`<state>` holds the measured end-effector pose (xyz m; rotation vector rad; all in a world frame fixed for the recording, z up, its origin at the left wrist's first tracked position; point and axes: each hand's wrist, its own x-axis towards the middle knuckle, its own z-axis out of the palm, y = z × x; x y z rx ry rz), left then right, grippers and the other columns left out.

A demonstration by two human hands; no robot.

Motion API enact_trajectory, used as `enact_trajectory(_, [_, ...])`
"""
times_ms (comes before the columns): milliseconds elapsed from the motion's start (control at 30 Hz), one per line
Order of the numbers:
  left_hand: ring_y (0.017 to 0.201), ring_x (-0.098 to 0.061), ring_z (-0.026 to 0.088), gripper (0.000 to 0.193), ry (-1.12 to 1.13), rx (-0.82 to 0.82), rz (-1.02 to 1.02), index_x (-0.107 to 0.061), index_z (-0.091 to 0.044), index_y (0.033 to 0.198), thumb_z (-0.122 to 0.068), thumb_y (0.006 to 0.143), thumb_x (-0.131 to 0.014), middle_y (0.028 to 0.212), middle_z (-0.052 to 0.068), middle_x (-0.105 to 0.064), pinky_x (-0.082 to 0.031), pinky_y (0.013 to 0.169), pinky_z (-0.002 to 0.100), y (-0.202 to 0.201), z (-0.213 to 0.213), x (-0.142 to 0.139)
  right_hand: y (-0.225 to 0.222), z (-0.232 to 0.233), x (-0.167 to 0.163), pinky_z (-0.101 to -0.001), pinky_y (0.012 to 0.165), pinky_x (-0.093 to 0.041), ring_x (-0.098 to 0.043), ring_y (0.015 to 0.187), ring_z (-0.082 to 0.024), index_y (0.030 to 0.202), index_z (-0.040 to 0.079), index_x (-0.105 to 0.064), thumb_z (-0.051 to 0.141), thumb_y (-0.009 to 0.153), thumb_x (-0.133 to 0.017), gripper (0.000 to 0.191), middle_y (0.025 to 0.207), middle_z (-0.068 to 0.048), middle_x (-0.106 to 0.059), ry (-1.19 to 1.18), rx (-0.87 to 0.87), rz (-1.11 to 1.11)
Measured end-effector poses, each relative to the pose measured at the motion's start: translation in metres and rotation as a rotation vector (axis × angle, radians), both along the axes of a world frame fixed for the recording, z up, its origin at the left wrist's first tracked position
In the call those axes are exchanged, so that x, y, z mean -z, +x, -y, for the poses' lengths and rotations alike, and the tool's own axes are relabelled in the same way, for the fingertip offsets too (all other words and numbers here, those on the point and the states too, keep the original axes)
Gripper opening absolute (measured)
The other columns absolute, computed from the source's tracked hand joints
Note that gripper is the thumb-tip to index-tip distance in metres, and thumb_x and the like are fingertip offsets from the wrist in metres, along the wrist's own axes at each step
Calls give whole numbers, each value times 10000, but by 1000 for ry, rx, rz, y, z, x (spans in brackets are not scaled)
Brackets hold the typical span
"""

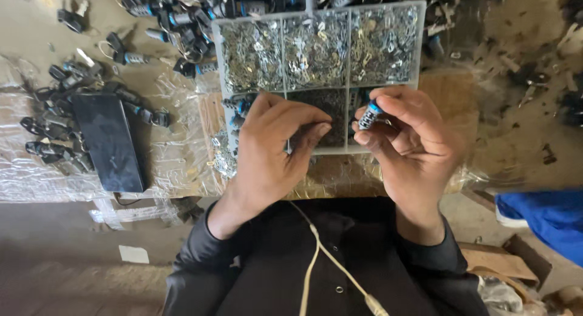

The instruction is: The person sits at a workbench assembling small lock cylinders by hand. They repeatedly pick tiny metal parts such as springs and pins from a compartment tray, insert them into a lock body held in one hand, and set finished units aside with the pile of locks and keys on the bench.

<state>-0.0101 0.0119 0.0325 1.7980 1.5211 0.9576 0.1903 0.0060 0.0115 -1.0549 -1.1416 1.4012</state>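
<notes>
Hands hover just over the clear plastic compartment tray [419, 42] of tiny metal bits. My right hand [410, 140] pinches a small black cylinder with a blue band [368, 116]; my left hand [273, 146] pinches something thin, can't tell what. One fumble and it vanishes into that tray.

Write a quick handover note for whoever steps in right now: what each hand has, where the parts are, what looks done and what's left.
Right hand: pinching a small blue-capped cylinder part between thumb and fingers.
Left hand: fingers pinched together, possibly on a tiny metal piece; too small to tell.
Both hover over the clear compartment tray filled with small metal pieces.
Similar dark parts lie piled beyond the tray and at left beside a flat black box.
Done or left: cannot tell which piles are finished.
</notes>
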Motion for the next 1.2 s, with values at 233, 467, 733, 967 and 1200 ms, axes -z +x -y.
enact_trajectory(233, [991, -662, 218, 114, -47, 5, 211, -738, -81, 1097, -99, 990, -773, 1073, 41, -745, -525, 907, 317, 4, 8, -2, -2, 2, -1, -239, 954, -634, -679, 1158, -139, 1262, 7, -648, -212, 943, -769, 405, 1335, -136, -616, 51, -51, 126])
enact_trajectory(467, [965, -652, 212, 104, -35, 5, 224, -759, -85, 1103, -113, 1003, -766, 1092, 40, -752, -522, 880, 313, 3, 6, -2, 0, -1, 1, -228, 931, -655, -694, 1141, -139, 1241, 8, -655, -196, 951, -777, 374, 1316, -138, -627, 83, -64, 114])
enact_trajectory(733, [941, -655, 193, 94, 12, -33, 167, -744, -100, 1084, -110, 998, -781, 1070, 18, -753, -519, 865, 315, 4, 11, 5, -1, -3, 2, -223, 880, -666, -723, 1054, -130, 1230, 17, -671, -179, 941, -792, 370, 1277, -143, -648, 102, -72, 159])
enact_trajectory(967, [949, -579, 299, 147, 25, 52, -478, -722, -100, 970, -164, 900, -834, 941, 50, -667, -475, 837, 430, 5, -1, 6, 1, -4, 2, -266, 944, -668, -731, 1070, -161, 1250, 5, -663, -205, 969, -784, 371, 1295, -133, -646, 65, -27, 94])
enact_trajectory(1200, [975, -619, 216, 142, -67, 29, 163, -720, -89, 1108, -74, 981, -782, 1089, 21, -729, -504, 863, 321, -1, 10, -4, 0, 0, 4, -249, 958, -634, -688, 1122, -158, 1265, -5, -643, -193, 950, -797, 398, 1320, -147, -629, 51, -56, 97])
